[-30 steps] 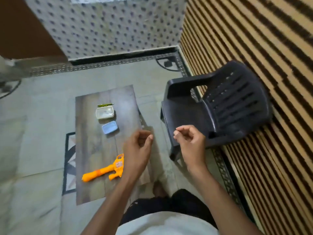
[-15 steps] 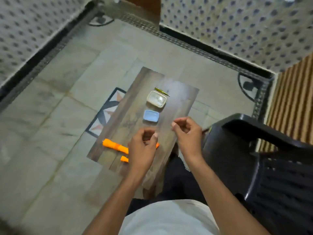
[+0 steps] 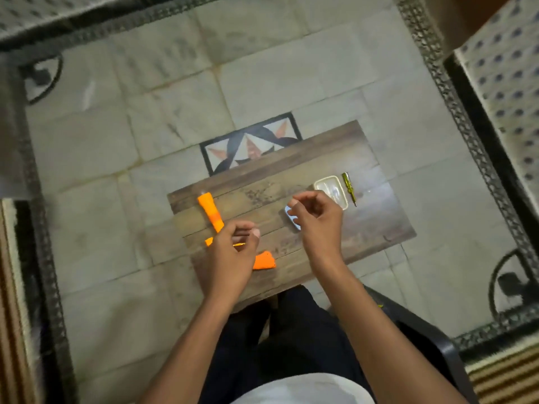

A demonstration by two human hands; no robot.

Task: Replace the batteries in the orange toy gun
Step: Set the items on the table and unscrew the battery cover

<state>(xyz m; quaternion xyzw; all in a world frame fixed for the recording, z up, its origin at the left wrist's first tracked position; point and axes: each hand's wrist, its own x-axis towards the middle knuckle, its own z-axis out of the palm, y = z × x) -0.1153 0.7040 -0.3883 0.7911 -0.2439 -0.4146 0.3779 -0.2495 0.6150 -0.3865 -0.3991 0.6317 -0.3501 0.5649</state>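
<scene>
The orange toy gun [image 3: 210, 212] lies on a low wooden board [image 3: 364, 225], barrel pointing away from me, grip [image 3: 264, 260] near the board's front edge. My left hand [image 3: 230, 258] hovers over its middle, fingers loosely curled, holding nothing. My right hand [image 3: 319, 221] floats above a small blue tray [image 3: 289, 214], fingers curled with nothing in them. A clear tray [image 3: 332, 188] and a yellow-green screwdriver [image 3: 349, 188] lie to the right. No batteries can be made out.
The board rests on a tiled floor [image 3: 175, 112] with a patterned inlay tile [image 3: 248, 147] behind it. A black plastic chair [image 3: 423, 336] is under me at lower right. Tiled walls rise at the right and top left.
The camera swung round, so the board now lies square in front of me with the gun at the left. Both hands kept their curled pose above the board.
</scene>
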